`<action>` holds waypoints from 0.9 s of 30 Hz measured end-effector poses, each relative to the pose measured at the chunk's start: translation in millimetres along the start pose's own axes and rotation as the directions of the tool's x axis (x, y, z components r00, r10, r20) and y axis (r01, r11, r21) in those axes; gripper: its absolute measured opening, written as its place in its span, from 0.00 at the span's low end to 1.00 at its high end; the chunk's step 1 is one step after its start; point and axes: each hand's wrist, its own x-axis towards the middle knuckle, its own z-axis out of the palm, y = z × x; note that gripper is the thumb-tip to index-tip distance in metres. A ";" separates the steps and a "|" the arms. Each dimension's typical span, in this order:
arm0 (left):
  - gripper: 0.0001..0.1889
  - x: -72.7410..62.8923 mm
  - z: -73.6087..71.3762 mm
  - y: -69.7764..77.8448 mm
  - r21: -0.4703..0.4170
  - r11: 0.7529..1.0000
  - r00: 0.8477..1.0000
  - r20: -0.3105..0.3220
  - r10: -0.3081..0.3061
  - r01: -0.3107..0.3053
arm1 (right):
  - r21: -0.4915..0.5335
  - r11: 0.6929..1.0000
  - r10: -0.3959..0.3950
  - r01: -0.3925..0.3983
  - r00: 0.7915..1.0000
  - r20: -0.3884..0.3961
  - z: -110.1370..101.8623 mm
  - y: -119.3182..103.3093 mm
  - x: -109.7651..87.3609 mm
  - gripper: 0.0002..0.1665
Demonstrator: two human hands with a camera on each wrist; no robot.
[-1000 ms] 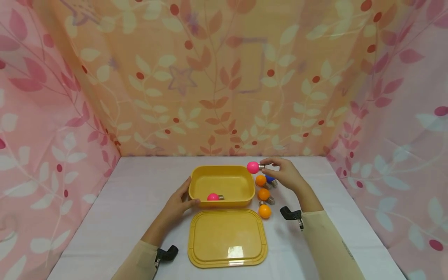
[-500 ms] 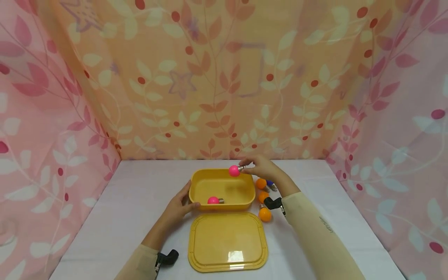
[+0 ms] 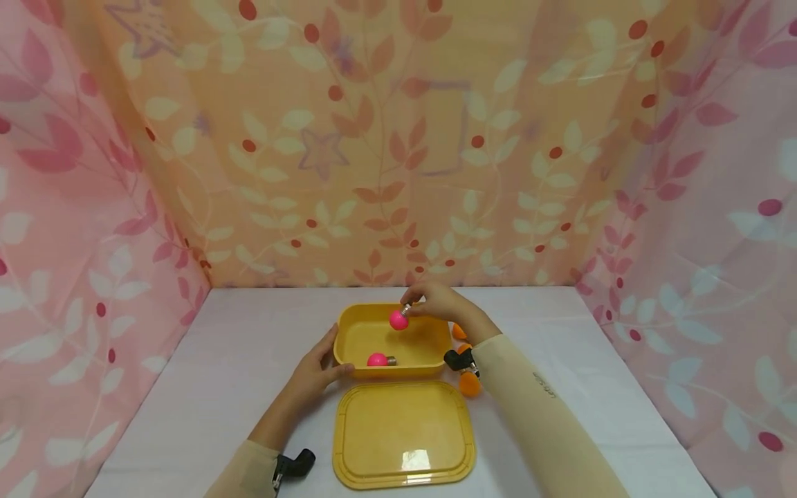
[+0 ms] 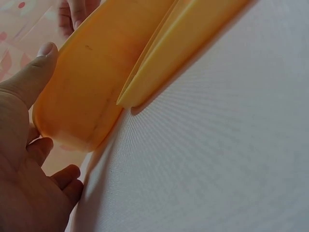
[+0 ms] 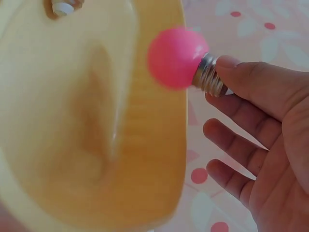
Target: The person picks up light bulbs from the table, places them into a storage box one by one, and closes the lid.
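In the head view, a pink light bulb (image 3: 398,320) hangs over the yellow plastic box (image 3: 367,333), its round end angled downward. My right hand (image 3: 439,302) pinches its metal screw base between thumb and fingers; the right wrist view shows this bulb (image 5: 175,59) beside the box wall (image 5: 154,164). Inside the box, near the front wall, lies another pink bulb (image 3: 377,360). My left hand (image 3: 317,364) holds the box's left end, thumb at the front corner. Its thumb lies against the box (image 4: 79,92) in the left wrist view, other fingers loosely bent.
A yellow lid (image 3: 403,434) lies flat just in front of the box. Orange bulbs, among them a near one (image 3: 470,384), lie right of the box, partly covered by my right arm. Patterned cloth (image 3: 373,138) walls the white table (image 3: 261,325) at back and sides.
My right hand has carried the pink bulb leftward from the box's right edge to over its interior, tipping it downward. The forearm now covers more of the loose bulbs. The left hand stays put.
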 end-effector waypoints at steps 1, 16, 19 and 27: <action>0.52 -0.4 0.3 -0.8 0.004 1.000 1.000 0.001 0.001 -0.001 | -0.011 1.000 0.006 -0.006 1.000 0.007 1.4 -0.7 1.4 0.14; 0.54 0.3 -1.3 -0.9 0.033 0.999 0.999 0.004 0.032 -0.032 | 0.012 0.999 0.032 -0.030 0.994 -0.108 -10.9 4.3 -16.3 0.16; 0.53 -0.6 -0.7 0.0 0.025 1.000 1.000 0.005 0.018 -0.018 | 0.097 0.993 0.079 -0.063 0.984 -0.161 -13.7 8.5 -32.8 0.17; 0.53 -1.8 0.0 2.6 0.024 1.000 1.000 0.017 0.012 -0.012 | 0.167 0.982 0.141 -0.087 0.926 -0.349 -14.2 24.9 -87.3 0.13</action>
